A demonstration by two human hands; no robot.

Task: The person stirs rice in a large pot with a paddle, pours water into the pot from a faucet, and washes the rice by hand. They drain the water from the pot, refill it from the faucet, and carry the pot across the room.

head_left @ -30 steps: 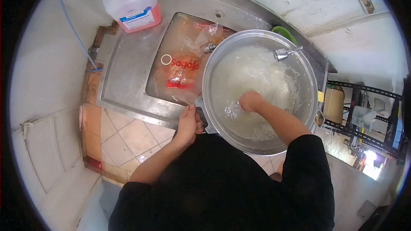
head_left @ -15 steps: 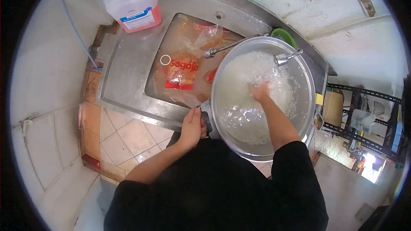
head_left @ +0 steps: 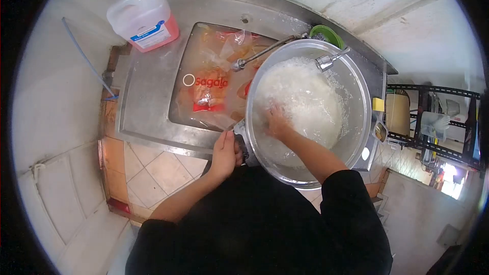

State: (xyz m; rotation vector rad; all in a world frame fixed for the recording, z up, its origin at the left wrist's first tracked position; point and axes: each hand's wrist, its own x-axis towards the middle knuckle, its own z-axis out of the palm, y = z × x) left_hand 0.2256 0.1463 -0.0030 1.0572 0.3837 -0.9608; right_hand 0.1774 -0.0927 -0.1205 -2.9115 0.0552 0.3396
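The left hand (head_left: 226, 153) fingers clamp the pot handle (head_left: 240, 141), likely to keep the pot (head_left: 357, 112) steady. Wet rice (head_left: 305, 97) covers the right hand (head_left: 275, 122) fingers, so I cannot tell their shape.

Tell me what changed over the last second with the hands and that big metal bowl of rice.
The right hand swept through the rice: from mid-bowl out toward the tap, then back to the near left side. The left hand kept its grip at the near rim of the bowl. Nothing was let go. The jug and the bags stayed put.
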